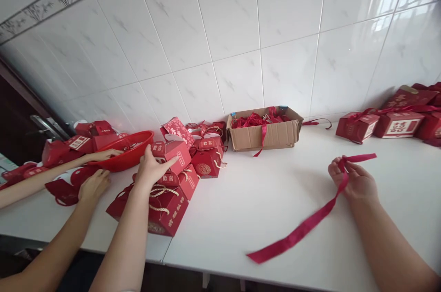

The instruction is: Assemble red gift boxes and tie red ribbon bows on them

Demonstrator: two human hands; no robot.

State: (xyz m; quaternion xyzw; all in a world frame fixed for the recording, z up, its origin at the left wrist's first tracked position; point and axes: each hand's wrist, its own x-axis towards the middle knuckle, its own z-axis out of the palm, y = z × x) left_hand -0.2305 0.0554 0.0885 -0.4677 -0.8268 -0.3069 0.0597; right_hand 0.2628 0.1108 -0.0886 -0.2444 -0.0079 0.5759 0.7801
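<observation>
My right hand [356,179] is closed on a dark red ribbon [306,227], pinched near its upper end. The ribbon's long tail trails down to the left over the white table. My left hand [151,165] grips a small red gift box [177,152] at the top of a pile, thumb along its side. Beneath it are more red boxes [170,209] with beige rope handles. Another red box [206,159] stands just right of the pile.
A cardboard box [263,138] of red ribbons stands by the tiled wall. Finished-looking red boxes [399,124] line the back right. At left, another person's hands [94,184] are near a red basin [132,156] and more boxes.
</observation>
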